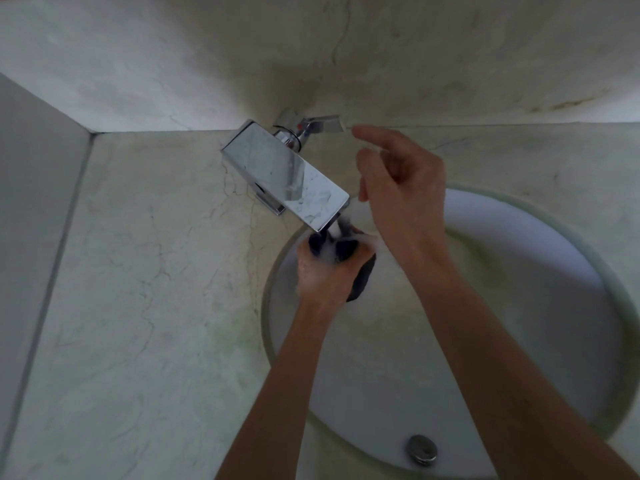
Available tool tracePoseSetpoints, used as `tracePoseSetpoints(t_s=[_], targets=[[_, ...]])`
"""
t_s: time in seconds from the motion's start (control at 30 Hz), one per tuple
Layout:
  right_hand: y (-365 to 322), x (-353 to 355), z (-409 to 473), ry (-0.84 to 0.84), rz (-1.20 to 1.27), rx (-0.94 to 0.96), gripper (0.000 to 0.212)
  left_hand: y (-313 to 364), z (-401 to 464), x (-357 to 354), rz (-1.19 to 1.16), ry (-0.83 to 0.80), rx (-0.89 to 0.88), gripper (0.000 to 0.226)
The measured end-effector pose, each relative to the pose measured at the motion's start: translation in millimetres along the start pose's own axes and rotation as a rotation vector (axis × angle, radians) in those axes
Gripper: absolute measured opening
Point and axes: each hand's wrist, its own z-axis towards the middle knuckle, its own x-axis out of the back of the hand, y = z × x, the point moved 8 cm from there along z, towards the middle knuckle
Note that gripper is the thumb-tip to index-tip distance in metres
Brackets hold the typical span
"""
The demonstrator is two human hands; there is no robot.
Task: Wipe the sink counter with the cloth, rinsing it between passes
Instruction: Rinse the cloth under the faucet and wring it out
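At the far left a grey side wall [31,188] meets the pale marble counter [138,289] along a straight seam, and a broad bare stretch of counter runs from that seam to the sink. The round white sink [540,271] is set into the counter, its curved rim passing just left of the left wrist. A chrome faucet [287,174] with a flat rectangular spout juts from the back wall and overhangs the sink's near-left edge, with water falling from its tip. Directly under that tip the left hand [325,268] is clenched around the dark cloth [360,271], foam covering the fingers; the cloth sits inside the sink, bunched in the fist with one end hanging out to the right. Further right, the right hand [401,188] is raised beside the spout, fingers loosely bent, the index finger reaching toward the faucet lever [325,123]; it seems just short of touching, though blur makes that uncertain. The drain plug [421,449] lies at the basin's lower edge.
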Motion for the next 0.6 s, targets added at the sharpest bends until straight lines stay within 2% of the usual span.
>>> tracePoseSetpoints(t_s=[0.17,0.23,0.37,0.47,0.5,0.57,0.6], targets=[[1,-15,8,-0.044,0.028,-0.031,0.040,-5,5,-3,-0.070,-0.035,0.108,0.093],[2,-18,9,-0.059,0.028,-0.034,0.038,-5,3,-1,-0.013,-0.034,0.113,0.063],[1,-19,8,-0.053,0.033,-0.031,0.033,-6,-1,4,-0.080,-0.016,0.069,0.051],[-2,-17,4,-0.062,0.000,0.009,0.028,0,-1,6,-0.132,-0.005,0.050,0.021],[-1,-17,1,-0.082,-0.003,0.023,0.028,9,-4,5,-0.154,-0.015,0.023,0.024],[3,-14,-3,-0.118,0.010,0.042,0.033,21,-7,4,-0.210,-0.037,-0.018,0.045],[9,-8,-4,-0.118,0.018,0.038,0.033,23,-6,3,-0.243,-0.054,-0.038,0.044]])
